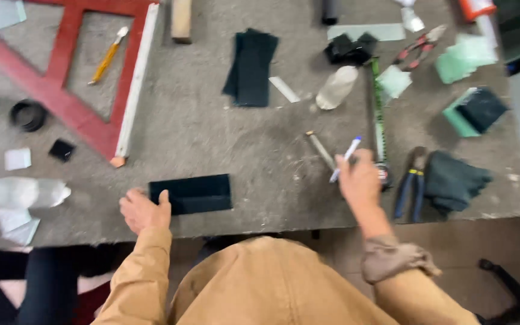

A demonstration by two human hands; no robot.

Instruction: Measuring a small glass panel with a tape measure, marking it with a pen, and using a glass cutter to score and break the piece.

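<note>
1. Your left hand (144,210) lies flat on the grey surface (212,144), fingers loose, touching the left end of a dark rectangular sheet (195,194) near the front edge.
2. Your right hand (359,180) grips a blue-and-white pen (345,158), just beside the blue-handled pliers (410,183).

A workshop: scuffed grey workbench (212,144) strewn with pliers (411,183), glass offcuts (466,57).
</note>
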